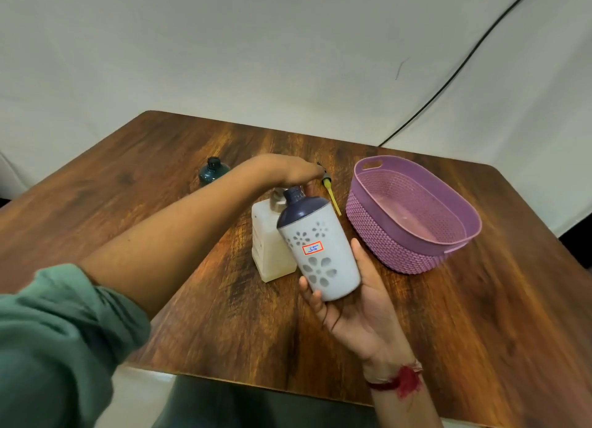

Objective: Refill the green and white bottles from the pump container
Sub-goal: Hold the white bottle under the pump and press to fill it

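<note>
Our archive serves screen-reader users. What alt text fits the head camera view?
A person's right hand tilts a white bottle with flower cutouts toward a pump container on a wooden table, while the left hand sits over its pump. A green bottle stands farther back; a purple basket sits to the right.

A purple plastic basket (400, 256) with a woven-pattern wall and a cut-out handle at its far end stands on the right side of the dark wooden table (480, 325), near the far right corner. Behind the table hangs a white cloth backdrop (272, 43). A black cable (464, 63) runs diagonally down it to the table's far edge.
</note>
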